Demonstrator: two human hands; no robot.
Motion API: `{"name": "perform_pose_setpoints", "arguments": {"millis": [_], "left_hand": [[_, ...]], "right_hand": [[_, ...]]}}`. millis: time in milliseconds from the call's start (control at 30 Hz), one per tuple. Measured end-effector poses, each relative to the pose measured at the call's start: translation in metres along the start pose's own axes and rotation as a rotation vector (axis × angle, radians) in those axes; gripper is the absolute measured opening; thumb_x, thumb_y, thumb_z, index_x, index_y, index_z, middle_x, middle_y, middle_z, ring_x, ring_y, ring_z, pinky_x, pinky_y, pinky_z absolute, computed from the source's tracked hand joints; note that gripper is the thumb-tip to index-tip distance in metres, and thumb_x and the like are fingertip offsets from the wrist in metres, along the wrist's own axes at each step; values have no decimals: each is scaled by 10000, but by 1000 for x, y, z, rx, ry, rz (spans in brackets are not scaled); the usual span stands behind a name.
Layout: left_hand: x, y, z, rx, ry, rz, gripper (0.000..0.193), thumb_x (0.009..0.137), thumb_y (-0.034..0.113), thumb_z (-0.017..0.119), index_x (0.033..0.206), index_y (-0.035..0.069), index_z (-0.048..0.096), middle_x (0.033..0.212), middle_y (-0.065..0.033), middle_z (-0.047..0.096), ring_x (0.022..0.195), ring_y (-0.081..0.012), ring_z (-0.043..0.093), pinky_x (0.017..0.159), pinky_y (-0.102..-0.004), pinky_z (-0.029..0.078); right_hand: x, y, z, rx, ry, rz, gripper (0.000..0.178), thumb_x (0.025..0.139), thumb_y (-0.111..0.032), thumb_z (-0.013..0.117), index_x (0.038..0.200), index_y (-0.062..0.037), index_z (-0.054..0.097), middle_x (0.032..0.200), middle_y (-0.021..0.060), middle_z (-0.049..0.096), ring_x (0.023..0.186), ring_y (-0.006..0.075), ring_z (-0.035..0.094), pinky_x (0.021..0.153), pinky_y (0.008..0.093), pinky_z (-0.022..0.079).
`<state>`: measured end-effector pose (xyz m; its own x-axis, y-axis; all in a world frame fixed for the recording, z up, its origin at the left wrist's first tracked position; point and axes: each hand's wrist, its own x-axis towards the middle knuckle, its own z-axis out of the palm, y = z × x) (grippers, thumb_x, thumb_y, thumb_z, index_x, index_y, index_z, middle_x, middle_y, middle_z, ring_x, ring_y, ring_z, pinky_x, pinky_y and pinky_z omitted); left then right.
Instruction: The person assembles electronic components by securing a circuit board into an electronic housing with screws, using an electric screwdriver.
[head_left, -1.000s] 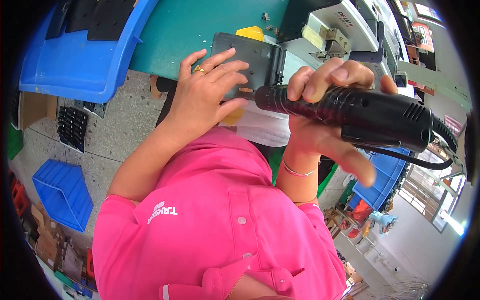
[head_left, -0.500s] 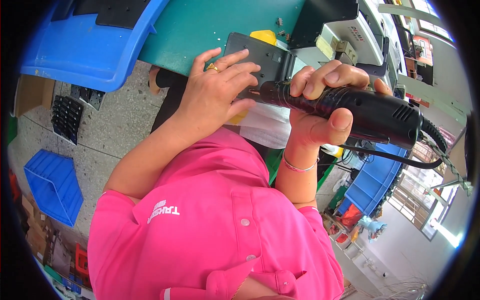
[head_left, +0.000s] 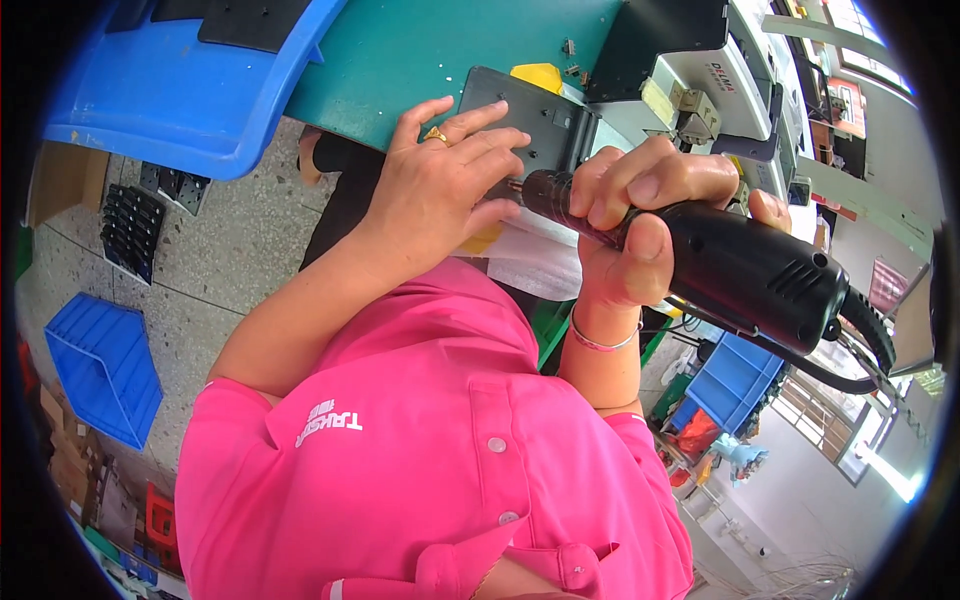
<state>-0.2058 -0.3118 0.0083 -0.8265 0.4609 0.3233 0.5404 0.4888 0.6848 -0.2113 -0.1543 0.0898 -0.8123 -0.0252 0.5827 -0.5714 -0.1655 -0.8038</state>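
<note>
My right hand (head_left: 625,225) is wrapped round a black electric screwdriver (head_left: 755,265), thumb pressed along its body. The tool lies slanted, its bit end pointing left and a black cord leaving its rear. Beneath its tip is a flat black panel (head_left: 515,105) with small raised posts, set near the table edge. My left hand (head_left: 430,185) rests over the panel's near left part, fingers stretched and apart, a gold ring on one of them. The thumb and fingers come close to the bit; the exact contact point there is hidden.
A green-topped table (head_left: 400,55) carries a yellow piece (head_left: 538,77), small metal parts (head_left: 572,70) and a black-and-white machine (head_left: 715,85). A large blue tray (head_left: 190,120) with black panels stands at the left. On the floor sits a blue crate (head_left: 105,370).
The screwdriver's rear end has dipped and its cord has swung lower. My right thumb and fingers have shifted on its body. My left hand stays nearly in place over the panel.
</note>
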Motion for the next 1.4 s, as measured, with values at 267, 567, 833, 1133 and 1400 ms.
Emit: {"name": "perform_pose_setpoints", "arguments": {"millis": [267,567,833,1133,1400], "left_hand": [[-2,-1,0,-21,18,6,237,776,292,781,903,121,676,1272,38,658,1343,-182,501,1135,-464,277],[3,2,0,-15,18,-23,127,805,238,766,859,142,702,1246,43,674,1334,-180,510,1132,-467,273],[3,2,0,-17,30,-18,78,791,252,785,813,189,744,1146,53,715,1303,-179,542,1125,-439,260],[5,4,-1,-43,26,-11,71,789,227,797,832,185,759,1012,42,745,1273,-206,576,1122,-426,254],[17,4,-22,-18,65,-15,51,804,172,778,822,134,749,984,-1,746,1117,-214,664,1041,-422,391]], "right_hand": [[3,-5,8,-30,75,47,399,857,-135,739,1024,-61,384,685,65,525,502,178,525,487,306,495],[-2,-4,3,0,203,-62,557,858,-106,749,1254,-141,359,803,80,518,519,160,514,493,328,525],[-14,-21,-29,48,304,-123,657,893,-76,625,1413,-238,258,933,77,480,620,153,510,470,339,511],[-27,-27,-49,133,411,-156,659,914,-37,565,1445,-253,240,937,81,515,625,161,513,481,337,513],[-31,-28,-82,-31,566,-203,641,890,-4,604,1402,-175,258,892,92,533,636,173,536,515,348,535]]}}
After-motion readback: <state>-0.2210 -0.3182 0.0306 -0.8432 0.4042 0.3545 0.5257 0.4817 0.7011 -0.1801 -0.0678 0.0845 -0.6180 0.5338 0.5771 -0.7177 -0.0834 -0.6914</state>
